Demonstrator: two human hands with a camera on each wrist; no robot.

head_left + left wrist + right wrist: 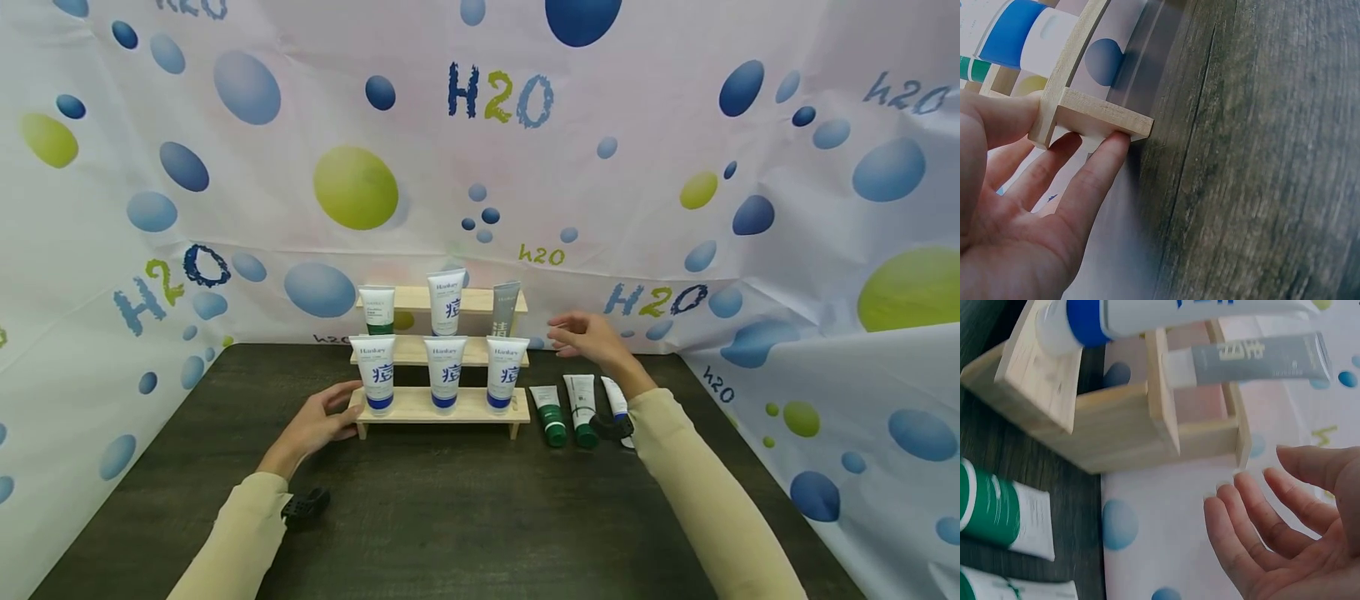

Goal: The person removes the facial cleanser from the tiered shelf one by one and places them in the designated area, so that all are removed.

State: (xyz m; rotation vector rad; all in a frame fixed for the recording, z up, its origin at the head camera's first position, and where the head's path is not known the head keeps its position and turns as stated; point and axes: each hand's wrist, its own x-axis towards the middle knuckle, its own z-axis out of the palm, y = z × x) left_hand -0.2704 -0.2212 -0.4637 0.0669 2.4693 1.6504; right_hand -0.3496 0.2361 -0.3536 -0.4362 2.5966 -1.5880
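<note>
A three-step wooden display rack [420, 407] stands on the dark table. My left hand [318, 425] grips its left end; in the left wrist view the thumb lies on the board's edge and fingertips touch the side leg [1104, 115]. On the lowest step stand three white tubes with blue bands [376, 367]. Behind them on the middle step are a white-and-green tube [378, 310], a white tube with blue writing [446, 302] and a grey tube [505, 307]. My right hand [592, 337] hovers right of the rack, fingers loosely bent, holding nothing and apart from the grey tube.
Right of the rack, two white-and-green tubes [551, 417] and a white tube with blue [615, 398] lie on the table [450, 517], the last partly covered by my right wrist. A patterned white sheet [480, 200] hangs behind and along the sides.
</note>
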